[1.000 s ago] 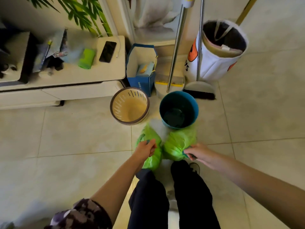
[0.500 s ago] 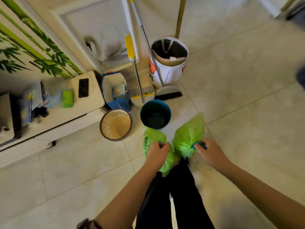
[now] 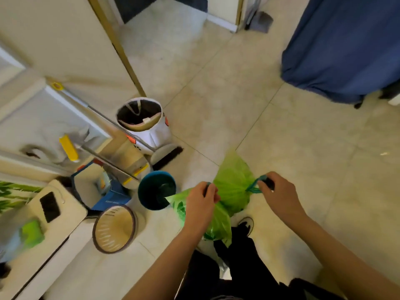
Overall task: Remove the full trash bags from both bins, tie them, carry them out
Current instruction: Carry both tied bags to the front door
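Observation:
Two full green trash bags hang in front of my legs. My left hand [image 3: 202,202] is shut on the neck of the left green bag [image 3: 217,224]. My right hand [image 3: 278,193] grips the teal drawstring of the right green bag [image 3: 232,185], which hangs slightly higher. To the left on the floor stand the two bins without bags: a blue round bin [image 3: 157,190] and a beige slatted bin [image 3: 114,228] with a brown rim.
A white fabric basket [image 3: 147,126], a broom and a mop lean by the wall at left. A blue cardboard box [image 3: 101,189] sits beside a low white cabinet [image 3: 54,224] holding a phone. A blue cloth-covered object [image 3: 342,46] stands at the upper right, across tiled floor.
Both bags have been lifted off the floor and carried rightward, away from the bins. My view has swung to the right, bringing the blue cloth and a doorway into sight.

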The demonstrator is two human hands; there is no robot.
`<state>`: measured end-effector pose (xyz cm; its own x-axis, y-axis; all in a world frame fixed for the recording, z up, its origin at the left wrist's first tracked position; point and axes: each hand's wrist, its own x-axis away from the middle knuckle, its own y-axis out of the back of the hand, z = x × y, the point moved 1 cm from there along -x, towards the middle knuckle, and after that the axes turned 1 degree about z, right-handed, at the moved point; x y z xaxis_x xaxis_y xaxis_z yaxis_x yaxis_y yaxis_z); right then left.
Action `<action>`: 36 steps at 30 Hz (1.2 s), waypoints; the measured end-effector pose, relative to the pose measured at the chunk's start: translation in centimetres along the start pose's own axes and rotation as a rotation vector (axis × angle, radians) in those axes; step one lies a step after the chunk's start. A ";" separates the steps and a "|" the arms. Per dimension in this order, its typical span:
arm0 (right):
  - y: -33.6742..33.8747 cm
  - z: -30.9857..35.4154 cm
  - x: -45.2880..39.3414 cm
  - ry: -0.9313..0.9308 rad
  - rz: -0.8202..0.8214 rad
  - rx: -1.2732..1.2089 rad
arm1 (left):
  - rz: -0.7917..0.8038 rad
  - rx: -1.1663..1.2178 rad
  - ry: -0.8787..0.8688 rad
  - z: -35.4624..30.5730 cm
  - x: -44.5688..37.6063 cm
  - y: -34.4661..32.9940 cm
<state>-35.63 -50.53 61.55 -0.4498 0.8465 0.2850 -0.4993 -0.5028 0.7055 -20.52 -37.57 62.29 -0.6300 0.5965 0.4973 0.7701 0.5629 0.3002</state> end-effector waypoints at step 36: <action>38.7 -33.7 -9.1 -0.913 -0.952 -0.300 | 0.909 -0.533 -0.635 -31.5 -15.5 -59.6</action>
<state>-75.79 -83.57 64.41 0.7482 0.6393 0.1775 -0.5328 0.4195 0.7349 -53.47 -98.47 62.33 0.3345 0.9061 0.2591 0.8055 -0.4176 0.4204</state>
